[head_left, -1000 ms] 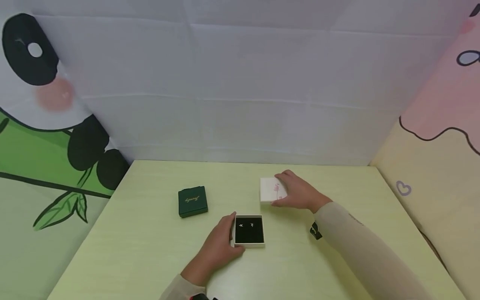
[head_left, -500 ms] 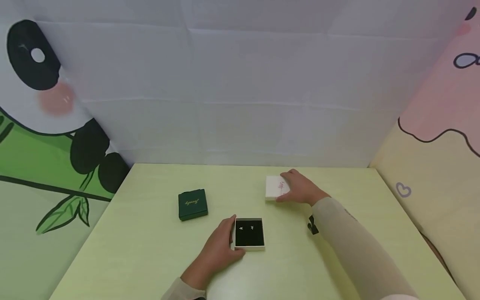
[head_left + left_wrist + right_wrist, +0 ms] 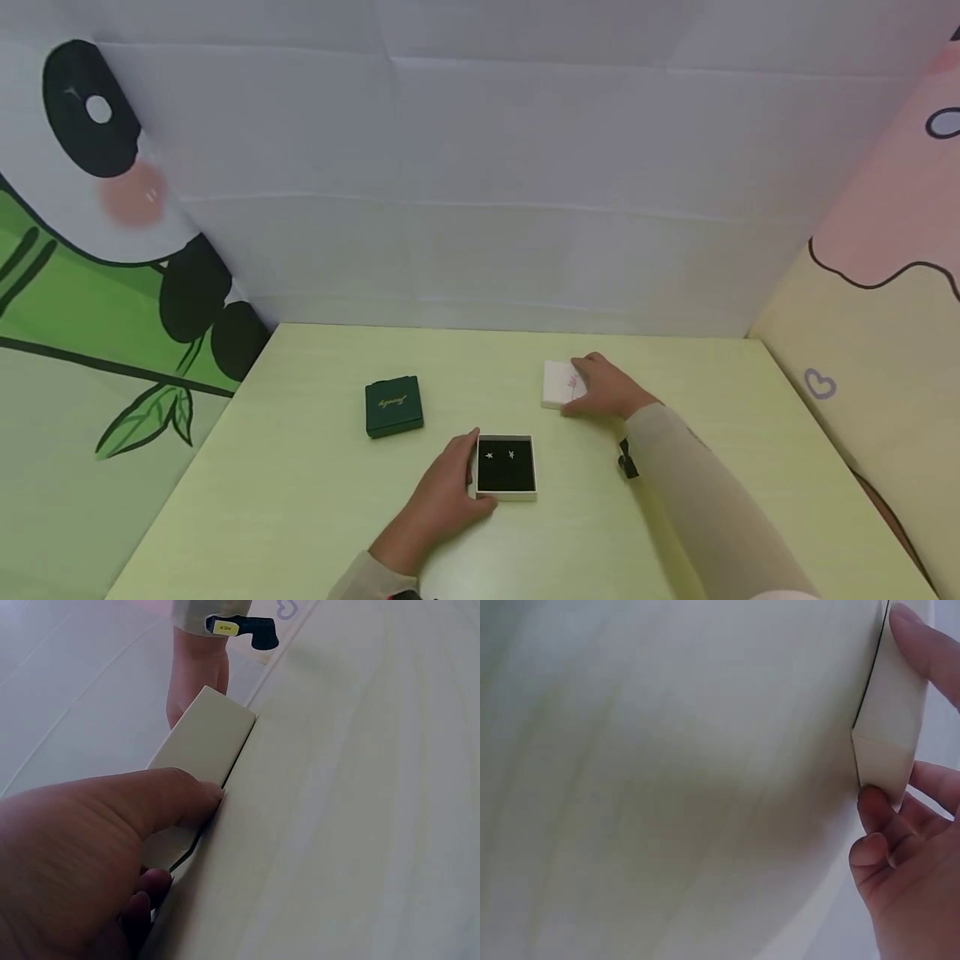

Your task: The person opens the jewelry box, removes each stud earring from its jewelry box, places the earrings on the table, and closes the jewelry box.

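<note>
while left hand (image 3: 444, 490) grips black-lined box (image 3: 506, 475) lower centre, right hand (image 3: 609, 390) pinches white flower-print square (image 3: 557, 383) right of centre; green box (image 3: 394, 408) centre-left.

The left-hand grip (image 3: 444, 493) hides part of the open white square box with black lining (image 3: 507, 496); its tiny silvery pieces (image 3: 489, 456) are too small for us to make out. Beyond that box to the right, the right-hand grip (image 3: 609, 390) covers one side of the flat white square box with pink print (image 3: 558, 383). Nearer than it, we see the pale yellow tabletop (image 3: 262, 500) cut off.
</note>
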Motion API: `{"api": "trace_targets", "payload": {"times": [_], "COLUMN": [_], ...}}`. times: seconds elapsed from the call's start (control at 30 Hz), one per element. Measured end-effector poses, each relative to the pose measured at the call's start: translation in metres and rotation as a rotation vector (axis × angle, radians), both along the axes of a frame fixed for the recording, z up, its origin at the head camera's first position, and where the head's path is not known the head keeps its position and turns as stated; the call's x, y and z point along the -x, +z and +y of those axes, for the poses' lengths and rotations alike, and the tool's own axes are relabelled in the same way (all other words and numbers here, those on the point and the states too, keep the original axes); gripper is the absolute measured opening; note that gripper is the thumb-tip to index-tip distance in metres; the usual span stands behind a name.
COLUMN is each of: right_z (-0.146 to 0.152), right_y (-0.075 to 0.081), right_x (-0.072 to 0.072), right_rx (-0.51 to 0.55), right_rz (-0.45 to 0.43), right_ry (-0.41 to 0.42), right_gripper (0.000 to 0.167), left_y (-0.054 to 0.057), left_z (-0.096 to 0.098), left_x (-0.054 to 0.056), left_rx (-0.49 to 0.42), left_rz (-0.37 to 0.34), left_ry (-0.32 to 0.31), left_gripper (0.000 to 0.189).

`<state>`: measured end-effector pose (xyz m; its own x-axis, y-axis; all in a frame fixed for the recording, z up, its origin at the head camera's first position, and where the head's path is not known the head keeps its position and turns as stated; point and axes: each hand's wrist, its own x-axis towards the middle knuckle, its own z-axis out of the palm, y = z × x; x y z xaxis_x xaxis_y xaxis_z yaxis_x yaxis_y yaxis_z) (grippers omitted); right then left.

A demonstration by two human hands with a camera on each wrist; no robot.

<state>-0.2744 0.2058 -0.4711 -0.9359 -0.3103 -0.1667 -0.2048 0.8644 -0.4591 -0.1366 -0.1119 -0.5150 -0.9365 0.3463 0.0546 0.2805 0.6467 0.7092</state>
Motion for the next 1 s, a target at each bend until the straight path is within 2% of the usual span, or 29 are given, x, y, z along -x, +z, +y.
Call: {"api": "trace_targets", "payload": {"times": [0.33,0.53,0.7,0.9,1.0], "right_z": [-0.007,-0.006,-0.002,0.006,0.008], "right_y": [0.006,0.008,0.009,0.017,0.021], "right_x": [0.000,-0.003,-0.005,-0.007,-0.011], "right_rx": [-0.058,-0.042,-0.016,0.030,0.093], "right_rz": [0.001,0.018,0.014,0.103,0.107], "right_ry": [0.032,0.047,0.013,-0.016,-0.034], "right_gripper": [0.105,0.104,0.106,0.089,0.081], "left_y": [0.002,0.003,0.003,0.004,0.002], "left_z": [0.000,0.001,0.000,-0.001,-0.002], "left_x": [-0.002,-0.002,-0.002,-0.001,-0.001], "left_rx": [-0.004,-0.004,0.004,-0.001,0.000], "left_rz": [-0.001,0.001,0.001,-0.002,-0.002], "left_ry": [0.005,0.007,0.004,0.004,0.007], "left_gripper": [0.099,0.099,0.099,0.100,0.100]}}
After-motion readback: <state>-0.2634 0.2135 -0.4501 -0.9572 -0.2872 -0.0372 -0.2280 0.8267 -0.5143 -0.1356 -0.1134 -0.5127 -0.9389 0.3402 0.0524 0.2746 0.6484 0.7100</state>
